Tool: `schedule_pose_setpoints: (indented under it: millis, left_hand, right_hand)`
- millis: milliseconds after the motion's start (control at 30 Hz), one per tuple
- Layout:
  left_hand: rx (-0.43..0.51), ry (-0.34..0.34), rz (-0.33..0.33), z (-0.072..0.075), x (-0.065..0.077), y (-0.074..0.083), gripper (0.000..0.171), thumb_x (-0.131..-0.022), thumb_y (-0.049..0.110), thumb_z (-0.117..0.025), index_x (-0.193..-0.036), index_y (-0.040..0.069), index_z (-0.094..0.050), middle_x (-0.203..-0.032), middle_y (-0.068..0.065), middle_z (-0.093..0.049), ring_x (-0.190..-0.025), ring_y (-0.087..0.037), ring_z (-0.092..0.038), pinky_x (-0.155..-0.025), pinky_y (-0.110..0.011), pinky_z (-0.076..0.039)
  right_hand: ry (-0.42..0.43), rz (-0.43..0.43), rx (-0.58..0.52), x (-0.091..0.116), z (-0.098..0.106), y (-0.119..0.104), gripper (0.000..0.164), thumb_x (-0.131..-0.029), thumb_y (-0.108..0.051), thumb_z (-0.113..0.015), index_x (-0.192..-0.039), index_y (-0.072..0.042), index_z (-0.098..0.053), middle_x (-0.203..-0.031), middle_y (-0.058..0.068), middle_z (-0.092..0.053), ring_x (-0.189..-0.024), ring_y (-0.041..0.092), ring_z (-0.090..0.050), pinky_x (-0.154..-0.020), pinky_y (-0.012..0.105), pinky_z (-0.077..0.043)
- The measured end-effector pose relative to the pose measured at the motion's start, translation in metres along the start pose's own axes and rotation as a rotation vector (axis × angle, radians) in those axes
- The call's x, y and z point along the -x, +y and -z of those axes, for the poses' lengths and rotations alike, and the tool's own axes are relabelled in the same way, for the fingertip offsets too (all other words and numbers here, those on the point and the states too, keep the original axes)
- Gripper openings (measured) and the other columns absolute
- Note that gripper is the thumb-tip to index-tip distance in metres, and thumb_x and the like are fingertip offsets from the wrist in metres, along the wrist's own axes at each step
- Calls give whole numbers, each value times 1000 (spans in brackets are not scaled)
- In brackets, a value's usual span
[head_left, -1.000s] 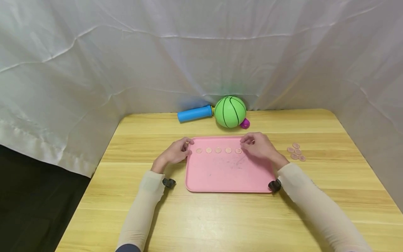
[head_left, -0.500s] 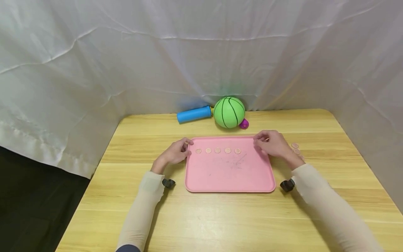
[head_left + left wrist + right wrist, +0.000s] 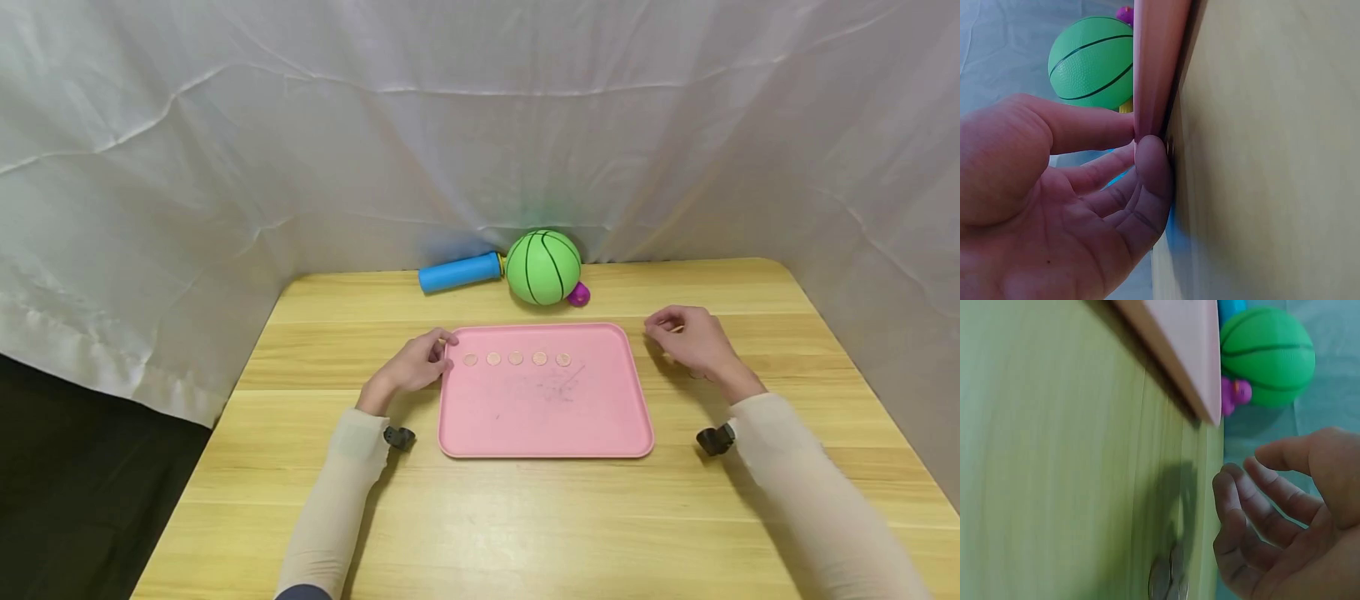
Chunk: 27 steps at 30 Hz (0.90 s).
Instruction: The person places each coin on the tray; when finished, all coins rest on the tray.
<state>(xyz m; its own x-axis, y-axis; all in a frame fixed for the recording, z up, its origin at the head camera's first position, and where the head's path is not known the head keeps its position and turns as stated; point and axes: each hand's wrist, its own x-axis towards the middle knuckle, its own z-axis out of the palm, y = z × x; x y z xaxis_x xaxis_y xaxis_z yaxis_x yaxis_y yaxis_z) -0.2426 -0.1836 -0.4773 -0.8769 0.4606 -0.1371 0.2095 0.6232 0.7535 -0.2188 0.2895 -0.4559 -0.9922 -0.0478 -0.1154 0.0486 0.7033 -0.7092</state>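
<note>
From where I stand, the person's left hand grips the left edge of a pink tray, thumb on one side of the rim and fingers against the other. The tray lies flat on the middle of a wooden table. It is shallow, with rounded corners, a low rim and grey scuffs right of its centre. Near its far edge, five round, copper-coloured coins lie flat in a straight row, each apart from the next. Beyond the tray's right edge, the right hand hovers over the table with fingers loosely bent, thumb apart, holding nothing. Under it are some loose coins, close together; the hand hides most of them from the head view, so I cannot count them.

Behind the tray, from the left, lie a blue cylinder with a yellow end, a green ball with black curved lines, and a small purple toy at the ball's lower right. A pale, wrinkled curtain hangs behind the table.
</note>
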Motion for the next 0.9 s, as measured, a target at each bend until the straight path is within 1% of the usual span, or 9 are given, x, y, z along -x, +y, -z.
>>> schedule_pose_setpoints:
  millis: [67, 133, 200, 267, 367, 533, 600, 767, 900]
  left_hand:
    - [1, 0, -2, 0, 0, -1, 36, -107, 4, -61, -143, -2, -58, -96, -10, -58, -82, -19, -52, -75, -30, -45]
    - [1, -1, -5, -1, 0, -2, 36, -107, 4, -61, -143, -2, -59, -95, -10, -58, -82, -19, -52, -75, -30, -45]
    - [0, -2, -7, -1, 0, -3, 36, -107, 4, -62, -143, -2, -59, -95, -10, -58, -81, -18, -52, -75, -30, -45]
    - [-3, -2, -6, -1, 0, -3, 36, -108, 4, -61, -143, -1, -59, -94, -9, -58, -81, -18, -52, -75, -29, -45]
    - [-4, 0, -4, 0, 0, -3, 36, -108, 5, -61, -143, -1, -59, -95, -9, -57, -81, -18, -52, -74, -29, -45]
    - [0, 6, -3, 0, 1, -2, 36, -108, 5, -61, -143, -1, -59, -95, -10, -57, -81, -18, -52, -74, -29, -44]
    - [0, 7, -1, 0, 1, -2, 36, -108, 5, -61, -143, -1, -59, -95, -9, -57, -81, -18, -52, -74, -29, -44]
    - [-1, 5, -3, 0, 1, -2, 36, -108, 5, -61, -144, -1, -59, -94, -10, -57, -82, -18, -52, -75, -30, -44]
    - [-1, 4, -1, 0, 1, -1, 37, -108, 4, -61, -144, -1, -59, -94, -9, -57, -82, -19, -52, -75, -30, -44]
  right_hand:
    - [15, -15, 0, 0, 6, 7, 38, -110, -31, -62, -131, 0, -71, -123, 26, -70, -77, 18, -70, -62, 31, -57]
    - [36, -24, 24, 1, 12, 14, 40, -111, -33, -61, -130, 0, -72, -122, 26, -71, -78, 17, -69, -64, 30, -56]
    - [57, -35, 44, 2, 18, 20, 40, -111, -34, -61, -129, -1, -73, -121, 25, -71, -80, 18, -69, -67, 30, -55]
    - [80, -33, 77, 3, 24, 26, 40, -110, -35, -61, -128, -2, -74, -119, 23, -72, -85, 18, -67, -71, 28, -53]
    - [100, -33, 96, 4, 32, 34, 40, -111, -35, -60, -127, -2, -74, -118, 23, -74, -89, 17, -65, -72, 26, -51]
    - [93, -67, 46, 6, 44, 42, 42, -112, -35, -57, -131, -1, -72, -120, 24, -74, -89, 11, -67, -71, 24, -52]
    - [87, -81, 39, 6, 47, 44, 41, -111, -34, -59, -132, -1, -71, -122, 24, -73, -88, 9, -66, -71, 23, -52]
    - [72, -87, 70, 7, 52, 49, 40, -108, -32, -66, -132, 1, -70, -123, 24, -74, -87, 5, -63, -71, 22, -51]
    - [19, -102, 63, 9, 53, 53, 44, -105, -29, -72, -134, 4, -68, -120, 23, -76, -88, 7, -64, -71, 23, -53]
